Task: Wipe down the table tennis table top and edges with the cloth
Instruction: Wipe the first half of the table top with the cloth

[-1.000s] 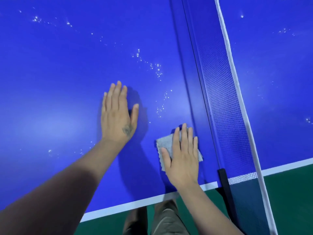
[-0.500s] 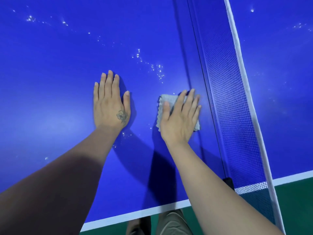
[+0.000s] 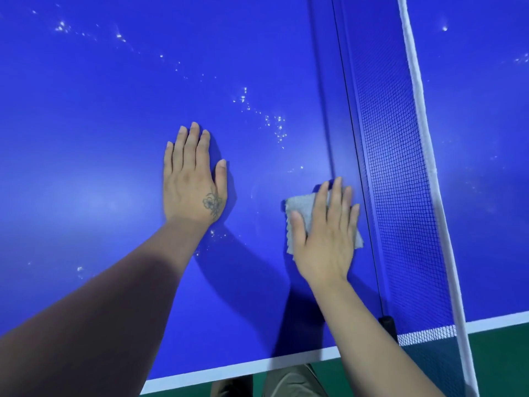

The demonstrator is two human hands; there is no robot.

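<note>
Cloth (image 3: 303,212): small, grey, lying flat on the blue table, just beside the net and near the table's near edge; its left side and a lower right corner show from under the right hand.
Right hand (image 3: 326,236): palm down on the cloth, pressing it to the surface; fingers straight and close together, flat on the cloth, not curled around it.
Left hand (image 3: 193,179): palm down on bare table, left of the cloth and apart from it; fingers extended, released, holding nothing; a flower tattoo sits near the thumb base.
Table (image 3: 100,138): blue top with a white edge line along the near side.
Specks (image 3: 269,121): bright scattered spots on the top beyond both hands; a few more lie beside the left wrist.
Net (image 3: 400,196): dark mesh with a white top band, running away from the viewer, right of the cloth.
Floor (image 3: 501,353): green, below the table edge.
</note>
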